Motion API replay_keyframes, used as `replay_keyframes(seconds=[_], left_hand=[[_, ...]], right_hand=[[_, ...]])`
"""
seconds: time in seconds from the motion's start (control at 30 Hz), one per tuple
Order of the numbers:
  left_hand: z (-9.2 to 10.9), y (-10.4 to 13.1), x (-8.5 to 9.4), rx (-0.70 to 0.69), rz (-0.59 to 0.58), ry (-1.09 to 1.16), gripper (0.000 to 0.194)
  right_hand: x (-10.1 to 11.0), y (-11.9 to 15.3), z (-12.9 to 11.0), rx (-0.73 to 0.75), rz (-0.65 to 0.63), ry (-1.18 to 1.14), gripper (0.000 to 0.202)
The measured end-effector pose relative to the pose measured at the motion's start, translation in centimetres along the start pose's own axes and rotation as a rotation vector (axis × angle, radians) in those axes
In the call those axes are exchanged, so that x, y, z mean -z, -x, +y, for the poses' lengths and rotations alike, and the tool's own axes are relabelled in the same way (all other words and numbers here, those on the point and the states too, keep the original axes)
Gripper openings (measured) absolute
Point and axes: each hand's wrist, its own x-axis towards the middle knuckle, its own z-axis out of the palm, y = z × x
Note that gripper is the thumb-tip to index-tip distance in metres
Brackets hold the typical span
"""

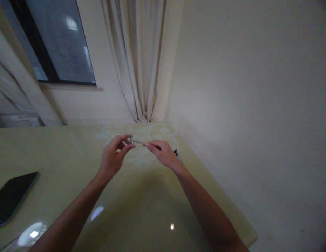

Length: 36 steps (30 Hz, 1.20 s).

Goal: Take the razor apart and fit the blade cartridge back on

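My left hand [114, 154] pinches a small flat piece [131, 140], pale with a green part, upright between thumb and fingers. From the right, my right hand [163, 153] grips a thin light-coloured stick [140, 142] by its near end. The stick's far tip points at the small piece and lies very close to it; whether they touch is too small to tell. Both hands are above the far part of the greenish glossy table. Just beyond my right wrist, a small black and white object [176, 154] is partly hidden.
A dark flat tablet-like object [14, 196] lies on the table [142, 217] at the left. A wall [244, 122] runs along the table's right edge. Behind the table are curtains [142, 59] and a window [60, 42].
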Motion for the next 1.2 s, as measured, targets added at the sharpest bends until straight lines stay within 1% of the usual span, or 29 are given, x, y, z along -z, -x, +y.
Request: replay_keyframes(seconds=[0.07,0.17,0.33,0.5,0.67,0.83,0.97,1.1,1.2], left_hand=[[0.0,0.0,0.1,0.005,-0.004,0.003,0.03],[0.1,0.0,0.1,0.004,-0.002,0.009,0.031],[0.0,-0.1,0.1,0.005,0.004,-0.018,0.029],[0.0,0.0,0.1,-0.01,0.01,-0.024,0.029],[0.2,0.1,0.1,-0.011,0.02,-0.031,0.029],[0.6,0.0,0.1,-0.032,0.015,-0.036,0.028],[0.9,0.0,0.1,-0.034,0.017,-0.033,0.027],[1.1,0.0,0.1,-0.045,0.012,-0.034,0.028],[1.2,0.0,0.2,-0.048,0.019,-0.054,0.028]], right_hand=[[0.0,0.0,0.0,0.003,0.001,-0.011,0.034],[-0.1,0.0,-0.1,0.021,-0.034,-0.035,0.036],[0.2,-0.1,0.2,0.004,0.003,-0.003,0.034],[0.2,-0.1,-0.1,0.004,-0.066,-0.076,0.037],[0.4,-0.1,0.0,-0.015,-0.015,-0.048,0.036],[0.4,-0.1,0.1,-0.004,-0.088,-0.108,0.039],[0.5,-0.2,0.0,-0.006,-0.023,-0.091,0.039],[0.6,-0.1,-0.3,0.015,-0.067,-0.073,0.038],[0.8,0.0,-0.5,0.006,-0.032,-0.021,0.037]])
